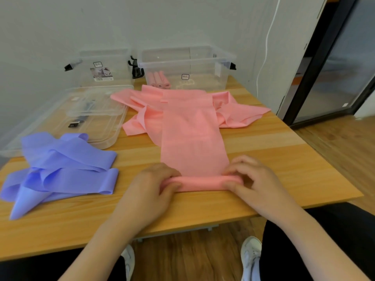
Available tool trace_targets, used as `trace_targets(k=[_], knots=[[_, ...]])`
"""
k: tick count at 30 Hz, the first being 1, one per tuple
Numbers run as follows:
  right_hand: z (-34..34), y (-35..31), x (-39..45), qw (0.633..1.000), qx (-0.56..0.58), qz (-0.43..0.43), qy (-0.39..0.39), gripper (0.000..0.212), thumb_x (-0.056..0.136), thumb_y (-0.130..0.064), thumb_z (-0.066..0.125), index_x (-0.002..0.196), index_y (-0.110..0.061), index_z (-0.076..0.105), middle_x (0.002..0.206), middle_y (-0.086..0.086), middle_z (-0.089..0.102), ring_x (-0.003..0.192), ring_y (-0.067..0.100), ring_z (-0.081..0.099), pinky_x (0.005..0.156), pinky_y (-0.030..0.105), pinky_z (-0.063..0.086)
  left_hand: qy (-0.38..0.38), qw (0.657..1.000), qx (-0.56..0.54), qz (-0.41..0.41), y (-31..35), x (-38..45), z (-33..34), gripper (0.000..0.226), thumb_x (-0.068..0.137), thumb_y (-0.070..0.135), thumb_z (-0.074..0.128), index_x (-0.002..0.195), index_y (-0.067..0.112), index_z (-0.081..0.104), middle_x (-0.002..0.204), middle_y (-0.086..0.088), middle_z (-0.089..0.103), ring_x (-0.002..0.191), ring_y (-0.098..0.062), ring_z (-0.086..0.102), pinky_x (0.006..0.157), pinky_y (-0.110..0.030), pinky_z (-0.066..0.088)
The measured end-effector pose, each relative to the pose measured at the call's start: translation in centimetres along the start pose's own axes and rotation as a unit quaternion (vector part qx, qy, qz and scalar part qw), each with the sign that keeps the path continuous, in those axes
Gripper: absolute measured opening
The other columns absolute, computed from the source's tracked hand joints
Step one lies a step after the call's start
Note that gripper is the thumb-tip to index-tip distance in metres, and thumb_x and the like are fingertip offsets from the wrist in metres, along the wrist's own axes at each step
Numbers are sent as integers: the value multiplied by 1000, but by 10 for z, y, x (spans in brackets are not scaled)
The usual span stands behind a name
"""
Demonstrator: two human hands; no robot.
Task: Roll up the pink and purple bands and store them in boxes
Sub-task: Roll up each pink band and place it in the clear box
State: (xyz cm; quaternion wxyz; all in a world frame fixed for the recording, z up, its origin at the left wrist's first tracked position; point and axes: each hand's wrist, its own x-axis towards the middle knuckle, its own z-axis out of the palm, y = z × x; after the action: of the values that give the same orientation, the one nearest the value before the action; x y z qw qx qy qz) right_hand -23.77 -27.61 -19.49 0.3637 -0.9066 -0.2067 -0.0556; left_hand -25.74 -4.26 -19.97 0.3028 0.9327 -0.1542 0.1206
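The roll [199,183] at the near end of the pink band [192,136] is pinched by both hands, left hand [151,191] and right hand [251,181], fingers curled over it. Purple bands [60,169] are heaped at 9 o'clock, count hard to tell. Two boxes are parked at 12; three pink rolls [159,79] are seen in the right box [186,67], the left box [101,65] is blurry.

Soft, even daylight; faint shadows lie under the fingers [233,186]. Slight overall blur, and the edges bend from wide-angle distortion.
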Motion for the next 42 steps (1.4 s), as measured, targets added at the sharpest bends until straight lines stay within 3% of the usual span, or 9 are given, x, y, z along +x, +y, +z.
trace_targets(k=[3,6,14,22,27,29,35,38,42], knots=[[0,-1,-1,1000,12,0,-12,17,79,-21,69,82,-35,59,87,-20,59,89,-5,51,73,5,33,1,999,-32,-6,1,-1,-1,19,82,34,62,97,36,51,84,22,56,82,5,54,72,-3,36],[2,0,0,999,32,9,36,22,84,-16,63,72,-32,54,72,-15,56,76,-2,52,64,7,34,-32,999,-1,30,-2,0,-2,32,71,51,54,93,30,61,89,25,54,91,7,49,78,-3,34],[-1,2,-1,1000,-12,4,-9,19,78,-28,68,83,-42,55,89,-19,57,91,0,49,77,10,34,-26,999,-20,5,-1,-1,0,25,74,40,62,93,43,46,91,24,54,89,12,49,74,-2,34],[3,4,0,997,-65,-35,-9,15,79,-27,68,93,-31,63,92,-24,50,96,-1,43,92,30,36,-10,1000,4,14,-6,1,1,32,80,43,47,91,21,67,95,15,51,91,-1,44,79,-9,32],[4,-3,-1,996,83,38,20,25,92,-19,50,102,-43,49,108,-23,55,102,-12,49,85,1,33,-45,999,28,-14,-1,-6,6,63,69,66,39,124,36,39,116,20,38,106,4,36,88,-1,22],[8,-9,-2,984,164,67,-5,28,95,-24,43,106,-49,42,119,-27,47,112,-15,42,93,4,30,-52,998,37,0,3,-7,10,67,73,66,38,129,29,38,123,16,40,113,1,37,89,4,16],[2,-3,0,969,231,89,-26,34,89,-14,56,107,-42,51,123,-23,48,121,-4,40,104,25,32,-25,1000,-7,-1,4,-5,6,37,80,38,60,112,34,43,115,17,45,98,7,39,86,2,24],[-6,3,-4,989,116,46,-77,37,80,-9,67,101,-38,55,111,-27,50,110,-9,44,94,10,32,-46,998,26,25,-4,-5,0,34,70,46,47,99,31,56,102,15,49,97,2,42,88,-8,31],[-5,0,-4,996,69,56,-17,26,82,-11,65,84,-36,59,93,-20,60,91,-10,50,75,3,35,-45,999,6,16,-2,-3,-8,20,75,27,58,94,32,59,89,19,59,90,7,50,75,-2,35]])
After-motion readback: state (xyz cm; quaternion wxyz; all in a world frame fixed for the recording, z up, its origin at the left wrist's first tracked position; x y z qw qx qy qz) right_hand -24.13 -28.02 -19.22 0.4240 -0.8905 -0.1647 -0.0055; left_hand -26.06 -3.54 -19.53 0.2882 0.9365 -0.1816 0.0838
